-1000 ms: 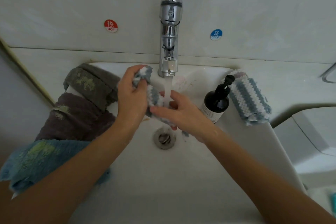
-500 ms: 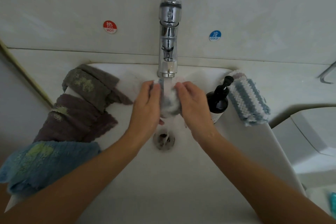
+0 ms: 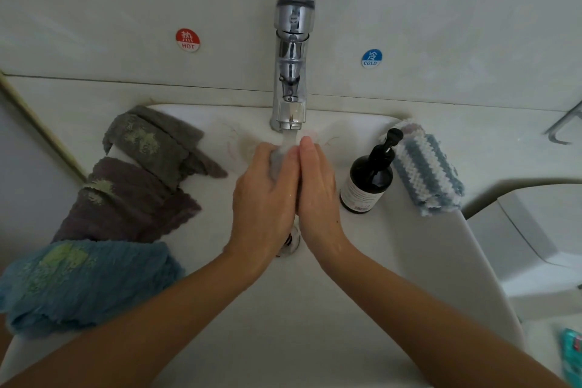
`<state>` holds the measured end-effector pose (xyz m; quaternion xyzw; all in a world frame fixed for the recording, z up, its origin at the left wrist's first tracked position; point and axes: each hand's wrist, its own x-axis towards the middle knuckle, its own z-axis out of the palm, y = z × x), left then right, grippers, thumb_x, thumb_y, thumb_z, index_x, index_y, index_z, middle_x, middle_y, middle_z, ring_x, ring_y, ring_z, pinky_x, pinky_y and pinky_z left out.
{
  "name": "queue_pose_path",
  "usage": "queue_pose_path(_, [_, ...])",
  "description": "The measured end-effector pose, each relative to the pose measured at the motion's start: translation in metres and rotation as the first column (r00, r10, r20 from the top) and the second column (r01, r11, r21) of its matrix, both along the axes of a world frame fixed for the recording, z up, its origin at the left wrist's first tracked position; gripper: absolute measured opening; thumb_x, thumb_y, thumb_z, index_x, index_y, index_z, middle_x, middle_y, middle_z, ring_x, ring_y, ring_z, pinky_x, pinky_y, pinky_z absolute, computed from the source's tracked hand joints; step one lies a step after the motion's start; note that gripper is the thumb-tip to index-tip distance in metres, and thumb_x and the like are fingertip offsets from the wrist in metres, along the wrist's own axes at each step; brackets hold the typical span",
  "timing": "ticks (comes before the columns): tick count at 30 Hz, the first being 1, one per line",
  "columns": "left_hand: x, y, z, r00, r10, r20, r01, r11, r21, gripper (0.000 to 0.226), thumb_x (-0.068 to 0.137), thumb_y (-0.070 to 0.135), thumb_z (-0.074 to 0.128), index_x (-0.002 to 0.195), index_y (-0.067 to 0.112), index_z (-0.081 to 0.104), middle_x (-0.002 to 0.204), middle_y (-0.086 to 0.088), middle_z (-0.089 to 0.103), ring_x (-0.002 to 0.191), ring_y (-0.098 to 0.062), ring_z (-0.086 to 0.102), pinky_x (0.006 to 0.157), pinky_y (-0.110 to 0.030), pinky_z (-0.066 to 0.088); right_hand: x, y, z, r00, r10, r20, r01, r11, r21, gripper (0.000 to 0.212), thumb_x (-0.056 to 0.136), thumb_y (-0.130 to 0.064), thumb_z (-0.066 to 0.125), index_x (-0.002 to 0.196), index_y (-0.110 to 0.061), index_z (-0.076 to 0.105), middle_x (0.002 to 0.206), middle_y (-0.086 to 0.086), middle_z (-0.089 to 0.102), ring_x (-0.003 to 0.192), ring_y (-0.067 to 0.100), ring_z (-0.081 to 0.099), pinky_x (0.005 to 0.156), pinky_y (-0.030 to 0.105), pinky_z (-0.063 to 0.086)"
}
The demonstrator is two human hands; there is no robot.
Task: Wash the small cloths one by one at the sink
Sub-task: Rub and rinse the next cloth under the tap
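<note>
She looks to be partway through the pile. One small cloth [image 3: 276, 161] is being washed at the centre of the frame, pressed between the left hand [image 3: 264, 195] and the right hand [image 3: 315, 186] directly under the stream from the tap [image 3: 291, 72]. The palms are brought together on it, with the right fingers straight and the left fingers bent round it. Only a pale grey, wet sliver shows between the fingers; the rest is hidden.

Three cloths draped over the left rim of the sink [image 3: 409, 261] seem to be waiting: a grey-green cloth [image 3: 151, 142] at the upper left, a brown cloth [image 3: 132, 201] below it, and a blue cloth [image 3: 85, 283] at the lower left. All carry greenish smears, so I judge them unwashed. At the right, behind the dark soap bottle [image 3: 368, 176], a striped blue-and-white cloth [image 3: 425, 170] lies folded on the rim with no stains that I can see; it may be finished.
</note>
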<state>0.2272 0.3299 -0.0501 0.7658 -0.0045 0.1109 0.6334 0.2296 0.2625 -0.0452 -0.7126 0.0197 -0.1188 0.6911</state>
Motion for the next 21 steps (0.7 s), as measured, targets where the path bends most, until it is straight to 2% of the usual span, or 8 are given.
queue_pose_path(2, [0.003, 0.002, -0.003, 0.999, 0.037, 0.003, -0.037, 0.999, 0.001, 0.036, 0.099, 0.045, 0.042, 0.083, 0.017, 0.057, 0.070, -0.002, 0.063, 0.065, -0.016, 0.063, 0.061, -0.035, 0.055, 0.000, 0.001, 0.000, 1.000, 0.005, -0.016, -0.005, 1.000, -0.005, 0.038, 0.104, -0.033, 0.040, 0.069, -0.021, 0.048, 0.050, -0.018, 0.050, 0.050, -0.003, 0.049, 0.051, 0.013, 0.040])
queue_pose_path(3, [0.005, 0.002, -0.005, 0.999, 0.052, -0.002, -0.052, 0.999, 0.004, 0.038, 0.099, 0.044, 0.043, 0.078, 0.016, 0.058, 0.066, -0.001, 0.062, 0.062, -0.016, 0.062, 0.059, -0.035, 0.054, 0.001, 0.002, -0.001, 1.000, 0.005, -0.027, -0.005, 1.000, -0.005, 0.040, 0.103, -0.034, 0.042, 0.067, -0.020, 0.048, 0.051, -0.016, 0.049, 0.051, -0.002, 0.048, 0.051, 0.016, 0.040])
queue_pose_path(7, [0.009, 0.004, -0.010, 0.998, 0.062, 0.021, -0.063, 0.995, 0.081, 0.036, 0.101, 0.032, 0.043, 0.071, 0.024, 0.062, 0.061, 0.005, 0.062, 0.058, -0.005, 0.059, 0.056, -0.023, 0.046, 0.007, 0.003, -0.009, 0.992, -0.047, -0.116, 0.044, 0.999, -0.021, 0.043, 0.103, -0.032, 0.044, 0.065, -0.012, 0.048, 0.055, 0.000, 0.045, 0.056, 0.015, 0.046, 0.054, 0.032, 0.039])
queue_pose_path(10, [0.013, 0.004, -0.012, 0.999, 0.045, -0.002, -0.044, 0.997, 0.066, 0.037, 0.100, 0.029, 0.045, 0.066, 0.024, 0.056, 0.059, 0.006, 0.058, 0.054, -0.003, 0.053, 0.054, -0.019, 0.042, 0.011, 0.003, -0.009, 0.988, -0.047, -0.148, 0.038, 0.997, -0.066, 0.044, 0.103, -0.029, 0.042, 0.078, 0.006, 0.053, 0.066, 0.011, 0.052, 0.063, 0.019, 0.051, 0.058, 0.040, 0.044])
queue_pose_path(12, [0.012, 0.002, -0.010, 0.999, 0.028, -0.015, -0.028, 1.000, 0.007, 0.034, 0.099, 0.025, 0.047, 0.066, 0.021, 0.050, 0.059, 0.004, 0.053, 0.053, -0.005, 0.048, 0.052, -0.023, 0.041, 0.011, 0.002, -0.009, 0.988, -0.062, -0.142, 0.053, 0.996, -0.066, 0.039, 0.103, -0.028, 0.042, 0.078, -0.002, 0.056, 0.067, 0.006, 0.055, 0.064, 0.015, 0.051, 0.061, 0.037, 0.046])
queue_pose_path(15, [0.007, 0.000, -0.004, 0.999, -0.017, -0.051, 0.012, 0.996, -0.090, 0.012, 0.098, 0.031, 0.051, 0.090, 0.022, 0.049, 0.071, 0.005, 0.057, 0.057, -0.001, 0.056, 0.052, -0.016, 0.045, 0.011, -0.003, -0.008, 0.991, -0.090, -0.102, 0.086, 0.995, -0.042, 0.029, 0.103, -0.028, 0.045, 0.076, -0.021, 0.053, 0.065, -0.005, 0.056, 0.059, 0.006, 0.052, 0.056, 0.026, 0.044])
queue_pose_path(17, [0.006, -0.001, -0.002, 0.991, -0.070, -0.115, 0.056, 0.991, -0.120, 0.021, 0.097, 0.041, 0.049, 0.110, 0.025, 0.043, 0.087, 0.009, 0.061, 0.071, 0.007, 0.061, 0.055, -0.010, 0.046, 0.011, -0.007, -0.007, 0.991, -0.104, -0.078, 0.104, 0.995, -0.002, 0.022, 0.102, -0.027, 0.047, 0.082, -0.023, 0.055, 0.071, -0.001, 0.059, 0.061, 0.008, 0.055, 0.053, 0.023, 0.045])
queue_pose_path(21, [0.010, 0.000, -0.005, 0.968, -0.129, -0.215, 0.125, 0.992, -0.032, 0.031, 0.099, 0.056, 0.025, 0.117, 0.034, 0.037, 0.097, 0.009, 0.061, 0.079, -0.006, 0.063, 0.062, -0.027, 0.050, 0.012, -0.015, -0.005, 0.992, -0.127, -0.016, 0.127, 0.992, 0.018, 0.019, 0.102, -0.020, 0.048, 0.085, -0.019, 0.055, 0.075, 0.002, 0.058, 0.062, 0.009, 0.055, 0.049, 0.019, 0.044])
